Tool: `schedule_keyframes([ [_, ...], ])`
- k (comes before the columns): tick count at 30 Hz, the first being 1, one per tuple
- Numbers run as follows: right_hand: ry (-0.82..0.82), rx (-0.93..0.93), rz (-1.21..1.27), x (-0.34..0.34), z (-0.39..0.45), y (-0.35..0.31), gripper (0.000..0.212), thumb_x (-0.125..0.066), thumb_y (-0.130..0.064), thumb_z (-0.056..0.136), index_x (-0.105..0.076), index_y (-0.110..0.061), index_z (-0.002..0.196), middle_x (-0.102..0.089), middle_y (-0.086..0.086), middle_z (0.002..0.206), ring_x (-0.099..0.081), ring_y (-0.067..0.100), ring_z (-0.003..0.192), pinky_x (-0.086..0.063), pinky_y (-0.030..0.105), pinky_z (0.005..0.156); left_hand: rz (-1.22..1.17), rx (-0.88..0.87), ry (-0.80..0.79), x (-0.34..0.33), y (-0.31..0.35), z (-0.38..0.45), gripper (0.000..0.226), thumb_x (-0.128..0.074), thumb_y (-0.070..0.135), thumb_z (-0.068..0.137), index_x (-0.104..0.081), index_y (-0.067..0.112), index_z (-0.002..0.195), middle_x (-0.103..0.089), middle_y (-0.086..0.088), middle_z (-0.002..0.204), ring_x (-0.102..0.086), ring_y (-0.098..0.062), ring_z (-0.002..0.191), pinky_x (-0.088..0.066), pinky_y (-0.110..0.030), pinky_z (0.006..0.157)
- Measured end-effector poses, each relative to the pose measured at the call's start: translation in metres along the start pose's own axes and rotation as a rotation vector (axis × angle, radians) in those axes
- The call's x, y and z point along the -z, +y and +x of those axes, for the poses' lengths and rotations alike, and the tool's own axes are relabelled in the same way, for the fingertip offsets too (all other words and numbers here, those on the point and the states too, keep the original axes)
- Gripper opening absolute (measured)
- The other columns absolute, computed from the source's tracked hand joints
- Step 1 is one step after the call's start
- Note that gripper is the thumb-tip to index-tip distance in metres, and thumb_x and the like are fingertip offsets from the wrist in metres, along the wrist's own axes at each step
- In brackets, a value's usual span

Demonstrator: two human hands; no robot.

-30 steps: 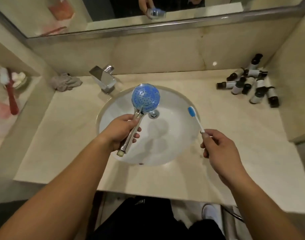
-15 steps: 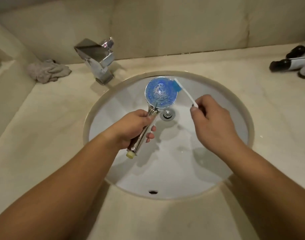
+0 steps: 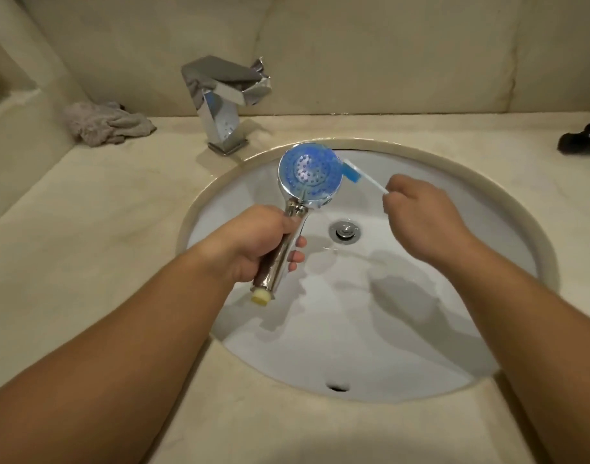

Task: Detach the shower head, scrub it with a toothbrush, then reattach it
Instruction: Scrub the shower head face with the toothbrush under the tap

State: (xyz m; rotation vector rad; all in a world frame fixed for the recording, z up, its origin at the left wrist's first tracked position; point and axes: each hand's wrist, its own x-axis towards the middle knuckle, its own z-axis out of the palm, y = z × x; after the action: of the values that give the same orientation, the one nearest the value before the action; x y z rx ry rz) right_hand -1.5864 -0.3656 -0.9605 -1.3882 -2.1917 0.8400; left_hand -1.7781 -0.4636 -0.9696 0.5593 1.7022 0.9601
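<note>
Two hands busy over the sink (image 3: 507,209): left hand (image 3: 253,246) is wrapped round the chrome handle of the shower head (image 3: 308,172), w/ the blue nozzle face turned up toward the camera, held above the back of the basin, not far from the faucet (image 3: 225,105). Right hand (image 3: 417,216) pinches the white stem of the toothbrush (image 3: 360,174); its blue bristle end sits at the right rim of the nozzle face, touching or nearly so. A sec ago the brush was well apart from the head, off to the right; half a sec ago it had closed in on that rim, and now it's there w/ the view leaned in closer. So the head is already detached (bare threaded end shows below the left fist) and scrubbing looks to be just starting, reattach not yet done. Next prob. calls for short strokes across the nozzle holes while the left keeps the face steady. Grey cloth (image 3: 109,123) lies on the counter (image 3: 86,229) left of the faucet, a dark bottle (image 3: 581,142) at far right.
</note>
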Motion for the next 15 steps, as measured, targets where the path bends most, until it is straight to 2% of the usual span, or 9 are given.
schedule_keyframes([
  [4,-0.047,-0.063,-0.018,0.004,-0.014,0.013,0.017,-0.04,-0.016,0.09,-0.052,-0.011,0.078,-0.054,0.006,0.07,-0.047,0.023,0.065,-0.031,0.033,0.054,-0.01,-0.01,-0.036,-0.002,-0.002,-0.003,0.012,-0.049,0.017,0.109,-0.053,0.011,0.101,-0.065,-0.013,0.09,-0.063,-0.02,0.055,-0.055,-0.035,0.058],
  [9,-0.127,-0.078,-0.006,0.004,-0.016,0.013,0.017,-0.043,-0.018,0.089,-0.056,-0.014,0.079,-0.058,0.008,0.075,-0.048,0.023,0.067,-0.037,0.034,0.06,-0.002,0.003,-0.062,-0.003,-0.003,-0.007,0.011,-0.048,0.018,0.11,-0.053,0.014,0.101,-0.064,-0.012,0.095,-0.065,-0.022,0.061,-0.054,-0.035,0.059],
  [15,-0.099,-0.053,-0.023,0.006,-0.019,0.011,0.018,-0.043,-0.019,0.09,-0.057,-0.015,0.079,-0.057,0.01,0.072,-0.048,0.023,0.065,-0.037,0.035,0.059,0.017,-0.019,-0.059,-0.003,-0.005,-0.008,0.011,-0.047,0.015,0.11,-0.052,0.013,0.1,-0.063,-0.013,0.094,-0.063,-0.021,0.065,-0.053,-0.034,0.059],
])
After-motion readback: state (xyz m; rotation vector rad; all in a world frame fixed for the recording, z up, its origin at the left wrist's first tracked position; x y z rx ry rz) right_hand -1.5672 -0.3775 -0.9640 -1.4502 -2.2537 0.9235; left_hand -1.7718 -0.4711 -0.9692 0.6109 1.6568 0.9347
